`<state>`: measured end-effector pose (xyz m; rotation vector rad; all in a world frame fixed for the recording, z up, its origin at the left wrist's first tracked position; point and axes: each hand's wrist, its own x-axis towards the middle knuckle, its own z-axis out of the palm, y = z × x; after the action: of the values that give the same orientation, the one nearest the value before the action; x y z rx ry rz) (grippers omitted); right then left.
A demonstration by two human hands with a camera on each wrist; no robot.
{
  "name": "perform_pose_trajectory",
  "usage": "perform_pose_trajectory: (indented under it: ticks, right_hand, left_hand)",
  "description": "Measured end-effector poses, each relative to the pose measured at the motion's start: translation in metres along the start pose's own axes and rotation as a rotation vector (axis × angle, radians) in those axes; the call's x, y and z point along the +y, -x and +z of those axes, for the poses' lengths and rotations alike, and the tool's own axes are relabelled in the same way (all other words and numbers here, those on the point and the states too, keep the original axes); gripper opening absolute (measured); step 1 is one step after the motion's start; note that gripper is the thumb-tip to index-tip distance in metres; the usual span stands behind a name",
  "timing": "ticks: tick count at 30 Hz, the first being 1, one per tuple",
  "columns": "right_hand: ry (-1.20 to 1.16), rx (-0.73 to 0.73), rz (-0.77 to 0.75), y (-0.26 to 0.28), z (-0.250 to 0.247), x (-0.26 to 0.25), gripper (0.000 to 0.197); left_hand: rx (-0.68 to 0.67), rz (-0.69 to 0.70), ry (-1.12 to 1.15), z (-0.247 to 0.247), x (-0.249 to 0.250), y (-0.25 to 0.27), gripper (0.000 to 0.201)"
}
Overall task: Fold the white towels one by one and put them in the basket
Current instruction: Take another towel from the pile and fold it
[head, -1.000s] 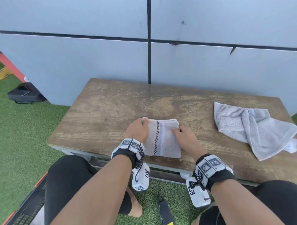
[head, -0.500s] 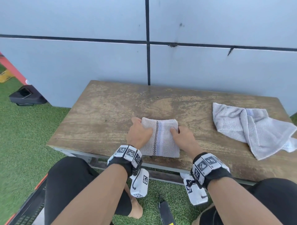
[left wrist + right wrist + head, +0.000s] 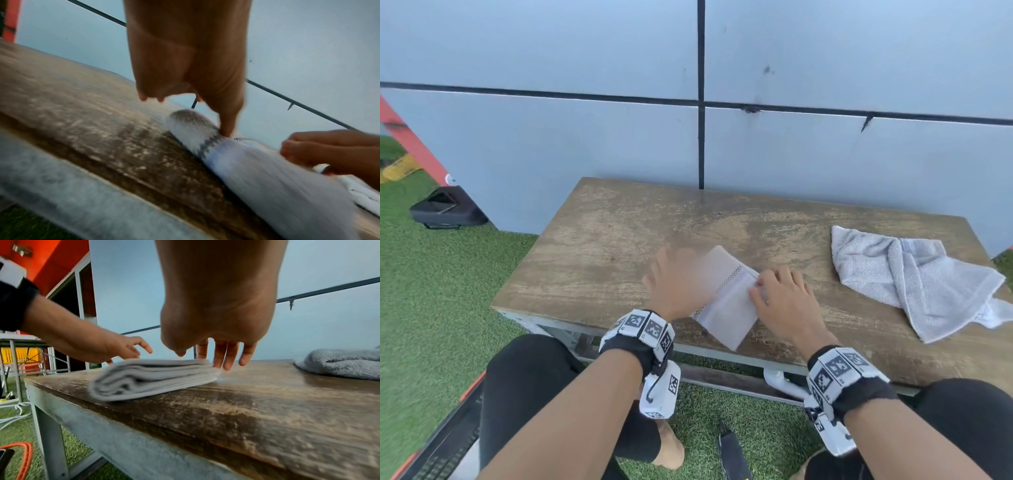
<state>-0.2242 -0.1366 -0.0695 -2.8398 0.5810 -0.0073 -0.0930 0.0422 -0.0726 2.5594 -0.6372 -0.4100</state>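
A folded white towel with a dark dotted stripe lies at an angle near the front edge of the wooden table. My left hand, blurred in the head view, rests on its left part, with the thumb pressing down by the stripe. The straight fingers of my right hand touch the towel's right edge. The stacked layers of the folded towel show in the right wrist view. A second white towel lies crumpled and unfolded at the table's right end.
A dark basket with an orange rim stands on the green turf at my lower left, beside my knee. A grey panelled wall backs the table. A black case lies on the turf at far left.
The folded towel has turned from square-on to diagonal under both hands. My left hand has slid across its left part and is blurred by motion.
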Motion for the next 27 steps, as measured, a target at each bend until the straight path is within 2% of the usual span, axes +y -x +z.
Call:
perform_pose_trajectory:
  ticks: [1, 3, 5, 7, 8, 10, 12, 14, 16, 19, 24, 27]
  right_hand:
    - [-0.004, 0.027, -0.021, 0.003, -0.002, 0.000, 0.032]
    - [-0.098, 0.034, -0.032, 0.008, -0.004, 0.000, 0.033]
    - [-0.220, 0.048, 0.017, 0.012, -0.003, 0.001, 0.028]
    - [-0.312, 0.040, 0.055, 0.015, 0.000, 0.002, 0.021]
    - [-0.355, 0.009, 0.062, 0.014, 0.004, 0.004, 0.020]
    - [-0.415, -0.060, 0.055, 0.013, 0.012, 0.007, 0.020]
    - [-0.437, -0.094, 0.044, 0.013, 0.016, 0.010, 0.021]
    - [-0.457, -0.097, 0.020, 0.015, 0.017, 0.013, 0.023]
    - [-0.472, -0.122, -0.021, 0.016, 0.015, 0.014, 0.027]
    - [-0.485, -0.146, -0.102, 0.019, 0.016, 0.013, 0.030]
    - [-0.534, 0.072, -0.171, 0.026, 0.021, 0.003, 0.029]
    - [-0.503, 0.089, -0.209, 0.025, 0.026, -0.002, 0.024]
  left_hand:
    - [0.064, -0.023, -0.009, 0.000, -0.004, 0.001, 0.078]
    - [0.245, -0.026, -0.041, 0.001, -0.007, 0.003, 0.065]
    - [0.341, 0.081, -0.067, 0.004, -0.006, 0.008, 0.047]
    - [0.243, 0.248, -0.067, 0.009, -0.002, 0.014, 0.042]
    - [0.156, 0.314, -0.083, 0.012, 0.000, 0.019, 0.048]
    - [0.010, 0.375, -0.131, 0.019, 0.006, 0.027, 0.072]
    - [-0.094, 0.358, -0.186, 0.027, 0.007, 0.031, 0.103]
    - [-0.157, 0.352, -0.272, 0.031, 0.006, 0.031, 0.119]
    - [-0.188, 0.374, -0.303, 0.029, 0.005, 0.030, 0.118]
    - [-0.195, 0.415, -0.228, 0.024, 0.004, 0.032, 0.101]
    - [-0.175, 0.422, -0.047, 0.021, -0.003, 0.032, 0.074]
    - [-0.190, 0.405, 0.023, 0.021, -0.005, 0.034, 0.067]
